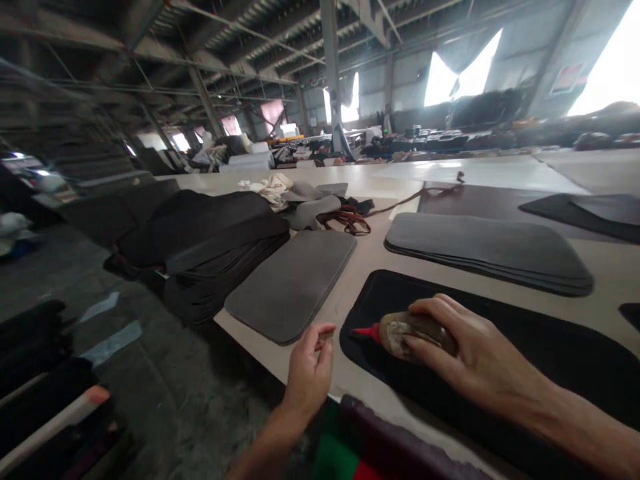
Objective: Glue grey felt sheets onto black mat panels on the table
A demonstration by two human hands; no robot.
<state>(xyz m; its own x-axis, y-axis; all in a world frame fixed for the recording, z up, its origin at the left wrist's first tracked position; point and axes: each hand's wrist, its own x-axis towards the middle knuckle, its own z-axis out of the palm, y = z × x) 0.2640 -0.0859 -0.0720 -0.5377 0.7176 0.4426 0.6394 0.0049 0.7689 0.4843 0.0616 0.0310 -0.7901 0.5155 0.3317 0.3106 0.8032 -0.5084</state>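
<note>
Right fingers (440, 308) around bottle (397, 332), red nozzle (369, 332) protruding

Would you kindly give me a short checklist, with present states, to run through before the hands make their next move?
1. Bottle gripped by the right hand: ok.
2. Red nozzle pointing over the black mat: ok, near its left end.
3. Nozzle tip clear of the mat's surface: cannot tell from this angle.
4. Enough left in the bottle: cannot tell.
5. Left hand steadying the mat: not ok, it is beside the left end.
6. Grey stack off the mat: ok, it lies beyond.
</note>
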